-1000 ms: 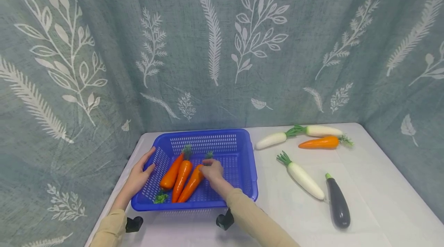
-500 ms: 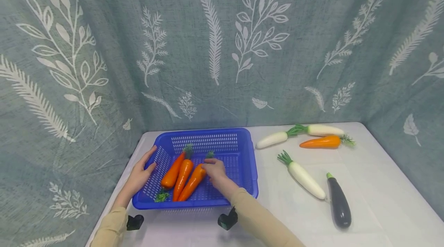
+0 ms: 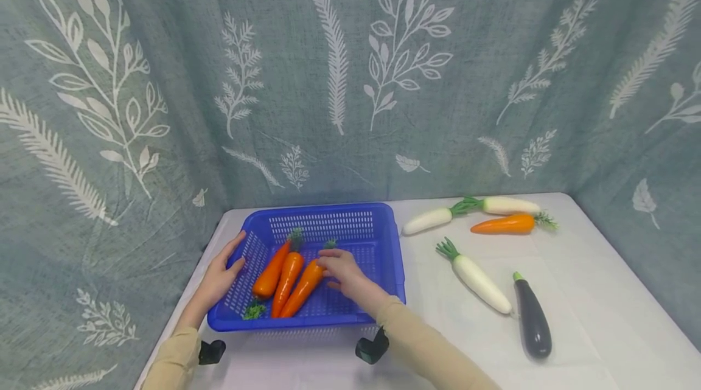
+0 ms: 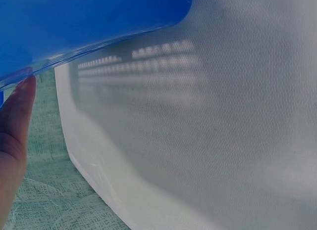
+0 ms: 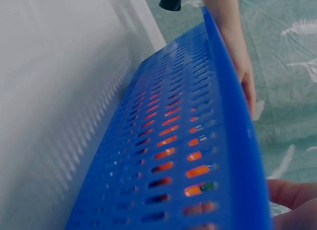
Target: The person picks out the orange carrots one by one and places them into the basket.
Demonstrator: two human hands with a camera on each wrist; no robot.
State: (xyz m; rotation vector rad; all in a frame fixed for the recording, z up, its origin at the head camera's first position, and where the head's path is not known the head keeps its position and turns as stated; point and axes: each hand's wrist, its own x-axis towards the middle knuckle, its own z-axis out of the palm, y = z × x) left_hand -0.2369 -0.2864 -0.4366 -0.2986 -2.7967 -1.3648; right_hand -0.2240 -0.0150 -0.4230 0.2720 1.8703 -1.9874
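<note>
Blue basket (image 3: 317, 208) on a white table (image 3: 449, 341), with three orange carrots lying inside. The left carrot (image 3: 267, 278) has its thick end and green tuft toward the front wall; the middle carrot (image 3: 288, 280) and the right carrot (image 3: 303, 290) taper toward that wall, their leaves at the far end. The left hand (image 3: 216, 277) rests on the basket's left rim, fingers extended and thumb spread apart, with no carrot held. The right hand (image 3: 345, 271) is over the basket's interior at the upper end of the right carrot; its fingers are loosely bent, thumb apart, and grip nothing. Whether the fingertips touch the carrot cannot be told. In the right wrist view, orange shows through the slots of the basket wall.

To the right of the basket lie a near radish (image 3: 482, 283), a dark eggplant (image 3: 533, 320) just beside its tip, and, farther back, two radishes with leafy ends meeting, the left radish (image 3: 429, 219) and the far radish (image 3: 512, 205). A fourth carrot (image 3: 504, 225) lies just in front of the latter. Background: a grey-green curtain (image 3: 306, 86) printed with white leaves.
</note>
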